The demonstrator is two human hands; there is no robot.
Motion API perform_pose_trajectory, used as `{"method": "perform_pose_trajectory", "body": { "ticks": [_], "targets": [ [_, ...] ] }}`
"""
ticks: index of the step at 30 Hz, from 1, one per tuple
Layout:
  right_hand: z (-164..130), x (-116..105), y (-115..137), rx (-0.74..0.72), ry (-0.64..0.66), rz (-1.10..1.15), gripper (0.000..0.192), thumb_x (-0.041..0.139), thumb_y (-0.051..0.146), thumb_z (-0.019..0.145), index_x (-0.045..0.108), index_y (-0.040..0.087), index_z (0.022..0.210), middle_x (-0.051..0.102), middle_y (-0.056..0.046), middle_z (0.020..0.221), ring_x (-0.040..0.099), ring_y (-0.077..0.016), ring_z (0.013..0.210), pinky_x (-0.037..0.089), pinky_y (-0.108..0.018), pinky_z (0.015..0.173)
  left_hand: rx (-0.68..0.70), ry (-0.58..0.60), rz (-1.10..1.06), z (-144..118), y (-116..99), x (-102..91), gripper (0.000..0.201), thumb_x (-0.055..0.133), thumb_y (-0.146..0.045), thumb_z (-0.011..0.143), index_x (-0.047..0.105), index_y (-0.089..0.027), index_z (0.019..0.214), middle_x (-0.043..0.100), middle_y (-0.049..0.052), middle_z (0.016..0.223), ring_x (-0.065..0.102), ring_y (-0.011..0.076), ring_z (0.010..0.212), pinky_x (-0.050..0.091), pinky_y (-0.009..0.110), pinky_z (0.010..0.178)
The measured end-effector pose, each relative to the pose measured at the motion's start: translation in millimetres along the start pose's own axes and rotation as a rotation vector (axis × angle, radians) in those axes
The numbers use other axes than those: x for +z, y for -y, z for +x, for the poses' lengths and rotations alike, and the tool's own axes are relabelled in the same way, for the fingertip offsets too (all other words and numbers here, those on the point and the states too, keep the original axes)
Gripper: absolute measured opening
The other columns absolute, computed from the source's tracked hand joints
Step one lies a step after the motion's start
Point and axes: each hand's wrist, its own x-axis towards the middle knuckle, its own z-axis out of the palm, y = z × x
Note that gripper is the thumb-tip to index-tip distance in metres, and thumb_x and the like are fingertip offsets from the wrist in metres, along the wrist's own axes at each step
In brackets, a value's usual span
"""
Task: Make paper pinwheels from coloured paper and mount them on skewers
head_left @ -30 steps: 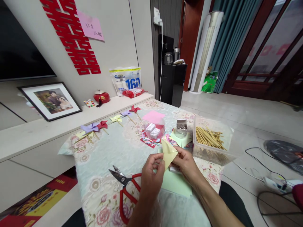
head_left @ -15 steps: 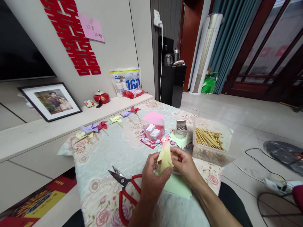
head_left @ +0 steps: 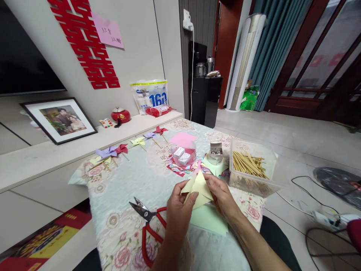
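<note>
Both hands meet over the near edge of the table [head_left: 135, 188] and share one piece of folded yellow paper [head_left: 199, 187]: the left hand [head_left: 177, 212] pinches its left corner between thumb and fingers, and the right hand [head_left: 222, 195] closes on its right side, the fingertips partly hidden behind the sheet. The paper is held just above the tablecloth, its point standing upward, with a flat pale green sheet [head_left: 210, 220] lying on the cloth directly beneath it. Red-handled scissors [head_left: 149, 226] rest just to the left of the left wrist, blades pointing away. Beyond the hands sits a clear tub of wooden sticks [head_left: 251, 165] to the right, a small glass jar [head_left: 216, 154] holding what look like pins, though they are too small to be sure, and a round clear container with white boxes [head_left: 183, 156] under a pink sheet. A loose pile of coloured paper [head_left: 180, 169] spreads near these containers. Finished paper pinwheels [head_left: 113, 152] lie in a row along the far left edge.
</note>
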Motion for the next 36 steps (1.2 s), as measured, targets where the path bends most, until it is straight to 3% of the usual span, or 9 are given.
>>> {"method": "perform_pose_trajectory", "body": {
  "ticks": [6,11,14,20,25,31,36],
  "targets": [
    [0.3,8.2,6.9,0.002,-0.022,-0.066,0.044,0.086,0.034,0.069,0.072,0.021,0.108,0.079,-0.005,0.095,0.072,-0.0236,0.085,0.054,-0.031,0.074,-0.122,-0.030,0.000,4.9,4.2,-5.8,0.034,0.086,-0.037,0.063,0.070,-0.017,0.086,0.074,0.001,0.069,0.066,0.0188,0.059,0.052,0.028,0.057],
    [4.4,7.3,0.7,0.002,-0.103,0.016,0.047,0.087,0.029,0.065,0.071,0.020,0.107,0.080,-0.006,0.090,0.074,-0.0230,0.080,0.055,-0.031,0.070,-0.250,0.045,-0.279,4.4,-2.1,-0.8,0.050,0.086,-0.035,0.064,0.069,-0.015,0.106,0.079,0.009,0.088,0.074,0.0251,0.072,0.057,0.036,0.070],
    [5.4,6.1,-2.0,-0.014,-0.164,0.052,0.049,0.089,0.033,0.063,0.071,0.021,0.108,0.080,-0.006,0.091,0.075,-0.0243,0.082,0.056,-0.033,0.072,-0.261,0.116,-0.379,3.9,-6.7,0.4,0.055,0.087,-0.036,0.063,0.069,-0.014,0.111,0.080,0.011,0.093,0.074,0.0260,0.077,0.056,0.036,0.071],
    [5.4,4.6,-2.9,-0.029,-0.240,0.058,0.050,0.091,0.037,0.061,0.071,0.020,0.104,0.080,-0.007,0.088,0.074,-0.0242,0.078,0.056,-0.032,0.067,-0.293,0.099,-0.280,9.0,1.5,-5.9,0.042,0.089,-0.034,0.061,0.076,-0.012,0.094,0.079,0.007,0.077,0.067,0.0152,0.060,0.045,0.022,0.052],
    [3.7,4.0,3.2,0.020,-0.189,0.099,0.041,0.091,0.040,0.062,0.073,0.018,0.092,0.078,-0.005,0.080,0.071,-0.0207,0.068,0.055,-0.030,0.061,-0.299,0.119,-0.327,9.1,4.7,-4.1,0.045,0.087,-0.036,0.061,0.076,-0.012,0.097,0.079,0.008,0.077,0.072,0.0227,0.066,0.053,0.030,0.061],
    [4.3,-2.1,8.2,0.025,-0.229,0.113,0.032,0.094,0.036,0.059,0.071,0.017,0.072,0.066,0.003,0.057,0.052,-0.0092,0.043,0.041,-0.020,0.042,-0.340,0.168,-0.297,7.5,4.1,-5.9,0.044,0.088,-0.034,0.061,0.073,-0.013,0.096,0.078,0.006,0.072,0.073,0.0248,0.065,0.055,0.033,0.063],
    [6.1,-0.8,4.1,0.002,-0.322,0.189,0.033,0.094,0.036,0.057,0.070,0.018,0.072,0.071,0.001,0.065,0.061,-0.0127,0.056,0.050,-0.023,0.055,-0.298,0.161,-0.483,9.0,-2.7,-8.9,0.037,0.085,-0.034,0.070,0.069,-0.014,0.097,0.075,0.007,0.086,0.067,0.0156,0.068,0.047,0.023,0.056]
  ]
}}
